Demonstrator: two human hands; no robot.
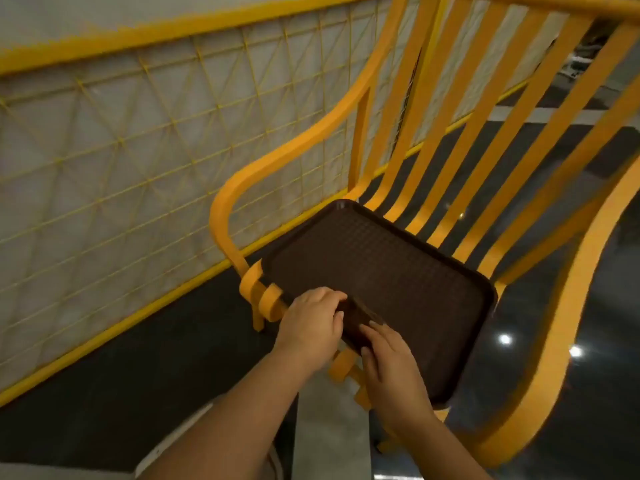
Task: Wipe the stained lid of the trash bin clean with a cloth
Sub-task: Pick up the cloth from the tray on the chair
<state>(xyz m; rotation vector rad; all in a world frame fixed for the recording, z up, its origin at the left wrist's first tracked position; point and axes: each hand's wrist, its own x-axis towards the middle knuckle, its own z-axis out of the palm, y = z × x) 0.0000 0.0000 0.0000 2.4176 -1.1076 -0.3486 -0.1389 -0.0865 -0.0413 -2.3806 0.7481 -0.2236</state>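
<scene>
No trash bin or lid is in view. A dark brown tray [388, 268] lies on the seat of a yellow slatted chair [460, 157]. At the tray's near edge sits a small dark flat piece [362, 315]; I cannot tell whether it is a cloth. My left hand [311, 323] curls its fingers round the left side of that piece. My right hand [389, 365] lays fairly straight fingers on its near end, at the tray's rim.
A yellow wire-mesh railing [138, 161] with white panels runs along the left. The chair's curved armrests [228, 216] rise on both sides of the tray. The glossy dark floor [540, 341] reflects ceiling lights. My leg and a pale strip of floor are below.
</scene>
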